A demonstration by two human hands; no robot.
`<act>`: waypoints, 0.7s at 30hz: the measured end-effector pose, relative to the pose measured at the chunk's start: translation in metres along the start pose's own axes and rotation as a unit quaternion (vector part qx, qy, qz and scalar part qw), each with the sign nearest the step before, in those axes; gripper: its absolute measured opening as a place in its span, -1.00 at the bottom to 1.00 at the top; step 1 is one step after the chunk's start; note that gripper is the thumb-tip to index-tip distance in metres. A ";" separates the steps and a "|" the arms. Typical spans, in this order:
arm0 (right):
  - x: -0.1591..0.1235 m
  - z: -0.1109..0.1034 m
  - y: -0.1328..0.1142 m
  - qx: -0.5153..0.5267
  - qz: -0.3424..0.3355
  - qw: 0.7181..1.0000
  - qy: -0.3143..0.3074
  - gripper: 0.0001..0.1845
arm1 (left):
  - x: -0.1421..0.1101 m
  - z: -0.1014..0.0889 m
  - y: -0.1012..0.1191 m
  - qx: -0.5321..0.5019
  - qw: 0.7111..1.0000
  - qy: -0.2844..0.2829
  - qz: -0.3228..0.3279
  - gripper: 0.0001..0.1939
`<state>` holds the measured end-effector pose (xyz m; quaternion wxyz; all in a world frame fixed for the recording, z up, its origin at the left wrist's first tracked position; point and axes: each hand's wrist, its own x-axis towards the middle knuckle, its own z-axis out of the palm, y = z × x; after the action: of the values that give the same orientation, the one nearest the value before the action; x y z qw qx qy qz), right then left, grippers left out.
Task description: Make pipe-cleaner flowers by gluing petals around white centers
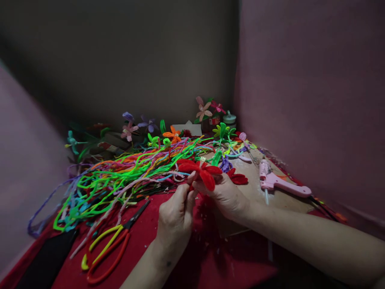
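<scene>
Between my two hands is a red pipe-cleaner flower (207,176) with a pale yellow centre, its petals spread outward. My left hand (177,208) pinches the flower from below on its left side, fingers pressed together. From the right, my right hand (227,196) grips under the petals, its fingertips partly hidden by them. Just beyond the right hand, a separate red petal piece (237,177) lies on the brown board (288,204).
A large heap of coloured pipe cleaners (120,176) spreads to the left. Scissors (111,241) with yellow and red handles lie in front of it. A pink glue gun (279,182) rests at right. Finished flowers (203,110) and a lidded jar (229,118) stand along the back.
</scene>
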<state>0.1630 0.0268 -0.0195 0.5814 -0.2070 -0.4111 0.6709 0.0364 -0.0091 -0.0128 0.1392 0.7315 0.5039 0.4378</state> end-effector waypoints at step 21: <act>-0.003 0.000 -0.015 -0.122 -0.057 0.986 -0.098 -0.83 | 0.005 -0.003 0.003 -0.384 0.895 -0.037 -0.225 -0.76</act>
<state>0.1730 0.0239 -0.0082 0.5460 -0.1859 -0.5556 0.5989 0.0361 -0.0073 -0.0067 0.5226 0.5038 0.4425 0.5266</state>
